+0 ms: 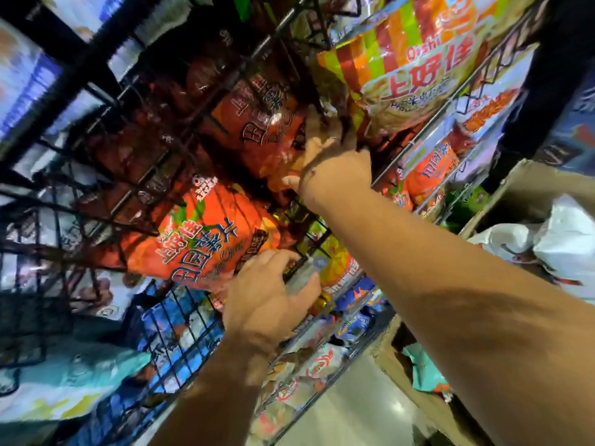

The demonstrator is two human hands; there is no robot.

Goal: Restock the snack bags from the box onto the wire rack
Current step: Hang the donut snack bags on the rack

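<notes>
The black wire rack fills the tilted view, its shelves packed with snack bags. An orange snack bag lies in a middle shelf. My left hand is closed over its lower corner, thumb by the shelf's front rail. Deeper in the shelf above sits a darker red-orange snack bag. My right hand reaches in and grips that bag's near edge, fingers against its face and thumb beneath. The cardboard box stands at the right, behind my right forearm.
A striped orange and green bag hangs on the shelf above my right hand. Blue bags fill the shelf below. White plastic wrapping lies in the box. A second carton rests on the pale floor.
</notes>
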